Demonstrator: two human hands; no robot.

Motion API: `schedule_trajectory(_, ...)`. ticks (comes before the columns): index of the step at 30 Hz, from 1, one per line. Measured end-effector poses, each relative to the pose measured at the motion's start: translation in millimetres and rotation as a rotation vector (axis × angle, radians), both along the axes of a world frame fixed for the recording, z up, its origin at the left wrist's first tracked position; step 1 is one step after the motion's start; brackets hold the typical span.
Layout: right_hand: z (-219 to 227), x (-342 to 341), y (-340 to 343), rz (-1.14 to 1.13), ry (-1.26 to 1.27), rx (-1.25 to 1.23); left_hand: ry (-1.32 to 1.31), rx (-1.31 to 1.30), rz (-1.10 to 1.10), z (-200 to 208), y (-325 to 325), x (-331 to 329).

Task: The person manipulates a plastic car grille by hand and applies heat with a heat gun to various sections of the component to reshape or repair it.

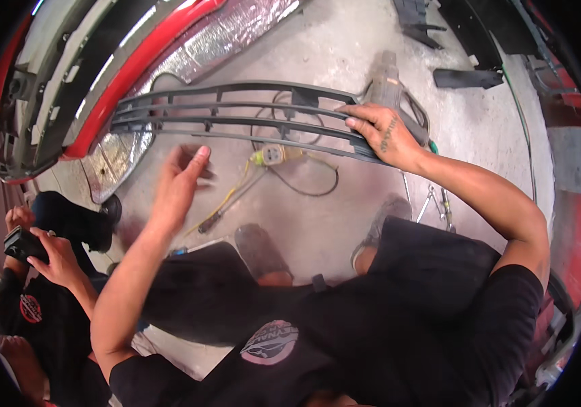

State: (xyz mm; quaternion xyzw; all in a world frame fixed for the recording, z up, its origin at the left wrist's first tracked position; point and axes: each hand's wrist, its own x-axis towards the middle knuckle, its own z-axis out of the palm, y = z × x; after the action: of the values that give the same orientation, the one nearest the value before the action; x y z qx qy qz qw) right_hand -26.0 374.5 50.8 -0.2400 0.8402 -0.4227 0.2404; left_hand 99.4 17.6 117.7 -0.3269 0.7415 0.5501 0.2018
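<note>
A long black slatted bumper grille (306,97) is held level above the floor in front of me. My right hand (389,136) grips its right end, with the thumb along the near edge and fingers over the top. The grille's left end reaches close to a red bumper cover (143,66) and a silver foil sheet (233,35). My left hand (183,180) is apart from the grille, just below its left part. Slightly smeared by motion, it shows the thumb raised, the fingers loosely apart and nothing held.
Beneath the grille lie a yellowish outlet box (273,155) with cords and a grey power tool (387,88). Wrenches (427,202) lie near my right foot. Black trim pieces (468,79) are at the far right. A co-worker at left holds a black device (26,245).
</note>
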Motion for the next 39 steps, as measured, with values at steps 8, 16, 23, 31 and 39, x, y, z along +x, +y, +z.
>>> schedule_trajectory(8, 5.4, 26.6, -12.1, 0.279, -0.034, -0.112, 0.147, 0.865, 0.761, -77.0, 139.9, 34.3)
schedule_trajectory(16, -9.7, 35.4, -10.7, 0.436, -0.087, -0.028, 0.42, 0.802, 1.157, -94.9, 123.4, 12.4)
schedule_trajectory(23, -5.0, 11.5, -37.5, 0.564, -0.258, 0.058, 0.426, 0.848, 1.101, -113.7, 119.1, 15.8)
schedule_trajectory(31, -14.3, 16.4, -44.1, 0.63, -0.372, 0.068, 0.485, 0.9, 0.976, -115.2, 113.1, 23.2)
schedule_trajectory(39, -4.5, 10.5, -49.7, 0.536, -0.074, 0.17, 0.506, 1.075, 1.03, -134.4, 114.9, 21.3)
